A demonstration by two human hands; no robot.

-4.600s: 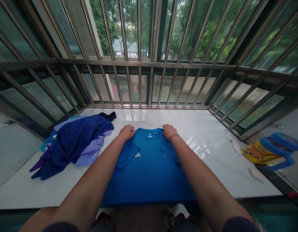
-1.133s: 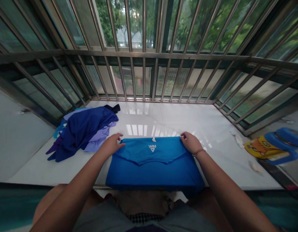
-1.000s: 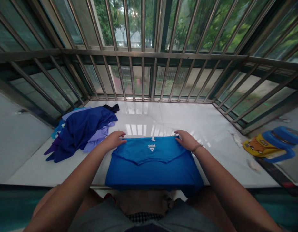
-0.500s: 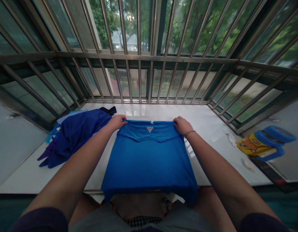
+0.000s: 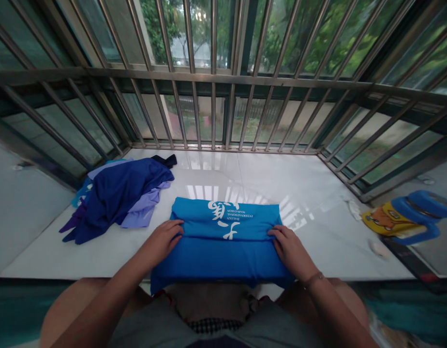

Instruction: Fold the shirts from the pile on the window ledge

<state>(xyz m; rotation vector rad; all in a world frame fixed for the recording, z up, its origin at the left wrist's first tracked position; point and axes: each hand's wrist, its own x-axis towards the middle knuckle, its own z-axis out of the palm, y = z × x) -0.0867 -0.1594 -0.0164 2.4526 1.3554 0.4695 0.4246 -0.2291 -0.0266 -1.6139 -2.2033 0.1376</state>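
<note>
A blue T-shirt [image 5: 223, 258] lies on the white sill in front of me, its upper part folded toward me so that white lettering shows upside down. Its near end hangs over the sill's front edge. My left hand [image 5: 167, 238] grips the left end of the folded-over edge, fingers curled onto the fabric. At the right end of that same edge, my right hand [image 5: 289, 244] holds the cloth between thumb and fingers. The fingertips are partly hidden against the fabric.
Left of the shirt is a heap of dark blue, lilac and purple clothes [image 5: 122, 193]. A yellow and blue jug [image 5: 405, 217] stands at the far right, near a dark flat object [image 5: 408, 261]. Metal window bars [image 5: 230, 116] rise behind the white sill [image 5: 223, 169].
Both hands have come toward me, carrying the shirt's collar end over onto the lower part. Printed lettering now faces up, and the collar logo no longer shows.
</note>
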